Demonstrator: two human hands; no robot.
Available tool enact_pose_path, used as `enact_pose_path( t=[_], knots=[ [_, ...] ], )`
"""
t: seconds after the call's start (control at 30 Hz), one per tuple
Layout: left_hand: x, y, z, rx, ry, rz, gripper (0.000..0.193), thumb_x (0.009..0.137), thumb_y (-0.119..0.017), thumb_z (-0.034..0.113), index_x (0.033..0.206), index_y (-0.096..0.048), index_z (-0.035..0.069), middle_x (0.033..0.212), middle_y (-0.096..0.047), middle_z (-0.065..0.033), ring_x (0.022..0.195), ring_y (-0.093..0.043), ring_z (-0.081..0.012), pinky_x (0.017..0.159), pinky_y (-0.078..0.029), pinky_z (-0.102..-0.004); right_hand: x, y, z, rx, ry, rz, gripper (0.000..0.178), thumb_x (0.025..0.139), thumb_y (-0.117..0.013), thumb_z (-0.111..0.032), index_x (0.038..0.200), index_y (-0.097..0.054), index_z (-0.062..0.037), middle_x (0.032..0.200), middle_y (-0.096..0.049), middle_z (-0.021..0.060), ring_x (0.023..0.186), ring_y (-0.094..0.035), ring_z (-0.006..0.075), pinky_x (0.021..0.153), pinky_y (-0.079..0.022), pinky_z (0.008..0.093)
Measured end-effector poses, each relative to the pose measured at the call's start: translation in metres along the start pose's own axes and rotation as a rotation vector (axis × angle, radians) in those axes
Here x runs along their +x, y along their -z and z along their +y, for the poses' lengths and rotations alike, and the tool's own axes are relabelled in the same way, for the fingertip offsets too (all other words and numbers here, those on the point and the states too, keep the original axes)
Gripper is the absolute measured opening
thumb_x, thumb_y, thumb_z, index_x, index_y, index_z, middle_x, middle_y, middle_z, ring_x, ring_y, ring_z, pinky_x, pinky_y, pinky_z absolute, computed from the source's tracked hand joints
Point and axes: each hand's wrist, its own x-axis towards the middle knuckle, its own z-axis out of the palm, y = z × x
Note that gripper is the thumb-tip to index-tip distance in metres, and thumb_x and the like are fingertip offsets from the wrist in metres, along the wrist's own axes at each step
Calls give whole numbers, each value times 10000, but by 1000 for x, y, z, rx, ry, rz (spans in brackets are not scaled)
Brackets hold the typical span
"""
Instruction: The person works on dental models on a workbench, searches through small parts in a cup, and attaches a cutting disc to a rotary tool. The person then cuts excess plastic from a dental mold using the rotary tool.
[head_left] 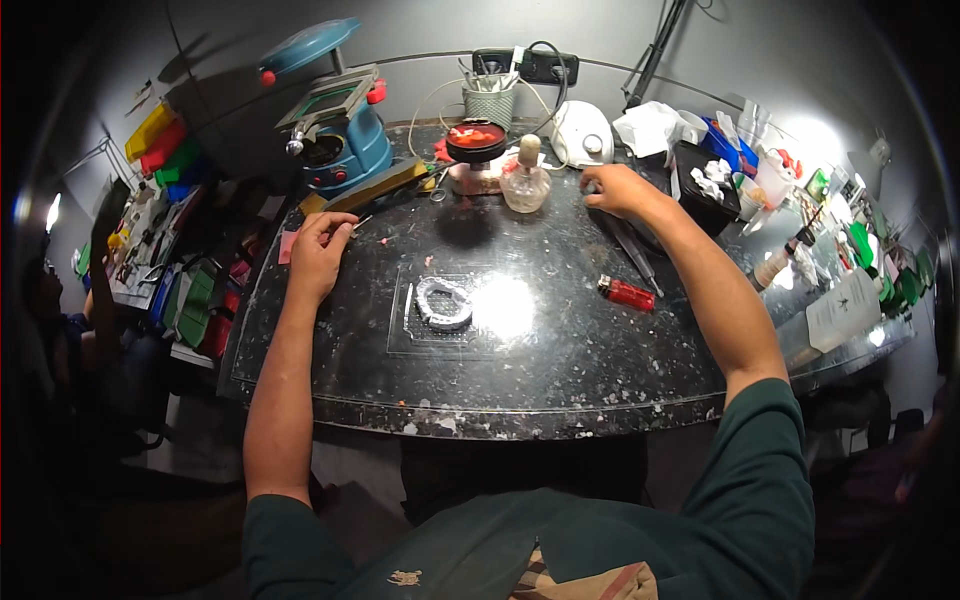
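My left hand [320, 250] rests on the dark speckled worktop [560, 370] at its left side, fingers pinched on a thin metal tool [360, 222] that points right. My right hand [615, 188] reaches to the far right part of the top, fingers curled near a glass spirit lamp [525, 180]; whether it holds anything is unclear. Between my arms a grey horseshoe-shaped dental cast [443, 303] lies on a clear square plate [440, 320].
A red lighter [626, 293] and a long dark tool [635, 250] lie at the right. At the back stand a blue machine [345, 140], a dish of red wax [476, 140], a mesh tool cup [490, 100] and a white device [580, 135]. Cluttered trays flank both sides.
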Motion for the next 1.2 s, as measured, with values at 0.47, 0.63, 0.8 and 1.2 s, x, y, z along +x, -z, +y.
enact_pose_path(
  t=[0.47, 0.63, 0.8, 1.2],
  knots=[
    [1, 6, 8, -122, 41, -86, 139, 950, -618, 104, 1030, -698, 23, 1047, -584, -34, 937, -591, -110, 833, -469, -246, 18, 65, -9, 167, -61, 159, 381, 883, -689, -363, 1035, -713, -15, 965, -732, 160, 901, -701, 264, 834, -531, 349],
    [4, 4, 2, -125, 27, -105, 148, 959, -611, 100, 1043, -697, 14, 1068, -594, -38, 941, -591, -102, 846, -462, -239, 0, 74, -15, 34, -50, 129, 347, 844, -695, -356, 966, -720, -32, 866, -718, 146, 790, -665, 275, 759, -517, 378],
    [4, 9, 13, -55, -1, -129, 181, 986, -595, 151, 1060, -709, 32, 1061, -604, -22, 940, -567, -93, 833, -420, -220, -75, 91, -14, 25, -352, -399, 429, 724, -818, -413, 821, -682, -17, 641, -617, 62, 587, -580, 162, 572, -478, 332],
    [-5, 13, 33, 11, -156, -37, 241, 1003, -571, 166, 1007, -715, -27, 980, -660, -68, 936, -616, -137, 854, -452, -250, -176, 34, 42, 702, -309, -66, 337, 914, -676, -338, 728, -643, -59, 589, -465, -60, 533, -421, 39, 488, -327, 246]
  ],
)
